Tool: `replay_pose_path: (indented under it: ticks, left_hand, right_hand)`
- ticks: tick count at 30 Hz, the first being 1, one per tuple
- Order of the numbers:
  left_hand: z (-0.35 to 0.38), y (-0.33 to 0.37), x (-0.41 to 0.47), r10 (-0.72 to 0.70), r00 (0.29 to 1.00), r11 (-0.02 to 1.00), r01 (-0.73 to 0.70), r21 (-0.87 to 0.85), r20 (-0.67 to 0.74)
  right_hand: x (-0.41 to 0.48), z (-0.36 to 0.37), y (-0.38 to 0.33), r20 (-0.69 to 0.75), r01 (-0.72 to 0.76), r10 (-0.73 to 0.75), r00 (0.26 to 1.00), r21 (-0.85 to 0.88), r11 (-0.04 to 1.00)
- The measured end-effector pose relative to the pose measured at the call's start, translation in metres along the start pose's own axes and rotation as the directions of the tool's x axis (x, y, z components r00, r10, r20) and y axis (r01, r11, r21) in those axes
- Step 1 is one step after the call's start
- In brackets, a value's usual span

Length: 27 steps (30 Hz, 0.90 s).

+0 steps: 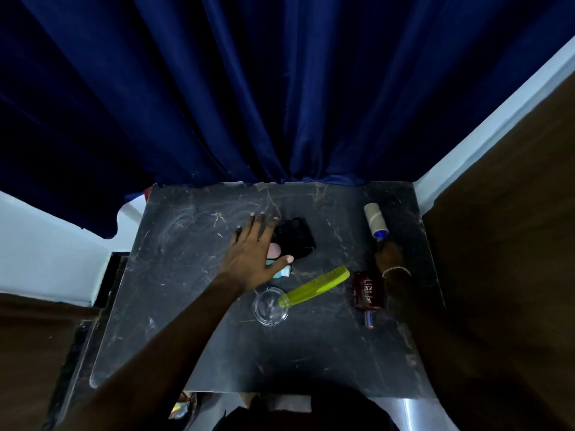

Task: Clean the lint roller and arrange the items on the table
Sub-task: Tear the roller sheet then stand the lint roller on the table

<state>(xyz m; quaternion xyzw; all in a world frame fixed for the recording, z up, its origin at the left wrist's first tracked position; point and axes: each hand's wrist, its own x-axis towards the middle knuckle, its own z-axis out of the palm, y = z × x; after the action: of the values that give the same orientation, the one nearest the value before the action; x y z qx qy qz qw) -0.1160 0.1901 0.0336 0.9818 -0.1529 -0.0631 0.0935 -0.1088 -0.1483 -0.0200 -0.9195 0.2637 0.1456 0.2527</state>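
Observation:
The lint roller (376, 219) lies at the far right of the dark marble table (193, 306), its tan roll pointing away and its blue neck toward me. My right hand (389, 255) is closed around its handle, which the hand hides. My left hand (253, 250) hovers with fingers spread over a pink and light-blue item (281, 269) beside a crumpled black cloth (295, 236). A yellow-green comb (314, 286) lies diagonally in the middle. A dark red bottle (367, 295) lies on its side at the right.
A clear glass ashtray (270, 307) sits under the comb's handle end. A dark blue curtain (280, 88) hangs behind the table's far edge. A brown wooden panel (504, 213) stands close along the right side.

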Motion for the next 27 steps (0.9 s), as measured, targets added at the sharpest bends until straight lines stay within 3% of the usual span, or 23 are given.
replay_pose_path:
  ticks: [5,10,14,22,24,27]
  left_hand:
    - [0.008,-0.005,0.004,-0.015,1.000,1.000,0.015,0.015,0.006]
    - [0.013,-0.005,0.006,-0.012,1.000,1.000,0.012,0.016,0.008]
    - [0.014,-0.004,0.007,-0.013,1.000,1.000,0.013,0.020,0.011]
    - [0.013,-0.007,0.011,-0.015,0.999,1.000,0.014,0.015,0.028]
    - [0.013,-0.007,0.012,-0.013,0.999,1.000,0.013,0.013,0.035]
    - [0.013,-0.008,0.013,-0.013,0.999,1.000,0.012,0.010,0.043]
  right_hand:
    - [0.014,0.003,0.008,-0.114,-0.013,-0.010,0.993,-0.203,0.979]
    - [0.023,0.014,-0.005,-0.033,-0.007,-0.002,0.999,-0.261,0.965]
    - [0.014,0.030,-0.032,0.036,0.116,-0.111,0.993,-0.334,0.936]
    - [-0.002,0.059,-0.065,0.151,0.380,-0.357,0.922,-0.530,0.758]
    - [0.006,0.053,-0.059,0.138,0.351,-0.330,0.934,-0.522,0.777]
    - [0.027,0.036,-0.041,0.059,0.189,-0.182,0.982,-0.426,0.885]
